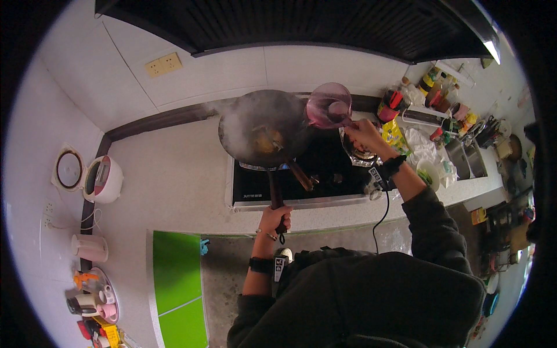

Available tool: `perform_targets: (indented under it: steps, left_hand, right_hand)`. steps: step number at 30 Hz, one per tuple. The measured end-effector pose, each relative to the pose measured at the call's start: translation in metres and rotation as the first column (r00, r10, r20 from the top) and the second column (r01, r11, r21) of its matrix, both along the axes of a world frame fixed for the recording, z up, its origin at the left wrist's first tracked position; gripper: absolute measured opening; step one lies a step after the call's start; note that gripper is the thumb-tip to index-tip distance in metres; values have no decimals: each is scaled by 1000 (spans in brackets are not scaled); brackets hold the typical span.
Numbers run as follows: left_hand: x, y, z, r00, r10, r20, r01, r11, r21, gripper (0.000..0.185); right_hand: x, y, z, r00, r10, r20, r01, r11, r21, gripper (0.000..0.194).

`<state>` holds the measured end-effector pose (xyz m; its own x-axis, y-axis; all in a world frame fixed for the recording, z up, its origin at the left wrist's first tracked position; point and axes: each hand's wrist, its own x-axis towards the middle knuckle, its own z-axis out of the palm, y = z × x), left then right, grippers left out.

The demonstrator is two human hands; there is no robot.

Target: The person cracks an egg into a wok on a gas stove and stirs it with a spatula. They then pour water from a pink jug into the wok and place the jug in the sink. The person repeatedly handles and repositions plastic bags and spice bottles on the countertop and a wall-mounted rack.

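My left hand (276, 221) is closed around the dark handle of a wok (235, 130) standing on the left burner of a black gas cooktop (261, 187). Steam rises from the wok, and some yellowish-brown food (266, 138) lies inside it. A spatula (299, 174) rests in the wok, its wooden handle sticking out over the near rim. In my right hand (366, 138) is the handle of a translucent pink plastic dipper (329, 105), raised beside the wok's right rim and tilted. Whether liquid is leaving it, I cannot tell.
A range hood (304, 26) hangs over the far side. To the right are a foil-lined burner (363, 152), a yellow packet (394, 135), a white bowl with green vegetables (428, 174), bottles and a steel sink (459, 158). An open rice cooker (109, 179) stands at the left wall.
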<state>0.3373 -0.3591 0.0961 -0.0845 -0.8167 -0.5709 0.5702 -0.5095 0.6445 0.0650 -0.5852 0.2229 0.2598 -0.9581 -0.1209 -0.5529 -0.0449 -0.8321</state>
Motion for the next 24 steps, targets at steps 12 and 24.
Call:
perform_targets:
  steps: [12, 24]
  left_hand:
    - [4, -1, -7, 999, -11, -45, 10, 1000, -24, 16]
    - [1, 1, 2, 1000, -14, 3, 14, 1000, -10, 18]
  right_hand:
    - [16, -3, 4, 998, 9, -70, -16, 994, -107, 31]
    - [25, -12, -11, 955, 7, -296, -154, 866, -475, 31]
